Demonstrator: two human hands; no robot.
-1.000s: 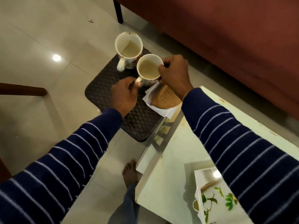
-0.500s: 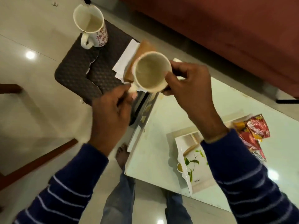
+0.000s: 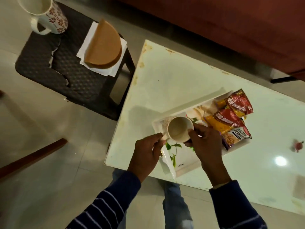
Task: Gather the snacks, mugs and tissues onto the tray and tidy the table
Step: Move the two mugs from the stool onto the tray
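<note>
An empty white mug (image 3: 179,129) is held over the near-left corner of the white leaf-print tray (image 3: 186,162) on the pale table (image 3: 165,80). My left hand (image 3: 145,154) pinches its handle and my right hand (image 3: 204,142) grips its side. Several snack packets (image 3: 231,119) lie on the tray's right half. A second mug (image 3: 44,15) with a floral pattern stands on the dark stool (image 3: 49,70) at the upper left. White tissues (image 3: 87,38) lie on that stool under a tan half-round holder (image 3: 104,45).
A red-brown sofa (image 3: 214,22) runs along the top. A wooden chair leg (image 3: 33,156) crosses the floor at the left. My legs (image 3: 175,204) show below the table's near edge. A small red scrap (image 3: 297,145) lies at the table's right.
Both hands carried the mug from the stool, across the table's corner, to just above the tray. The other mug and the tissues stayed on the stool.
</note>
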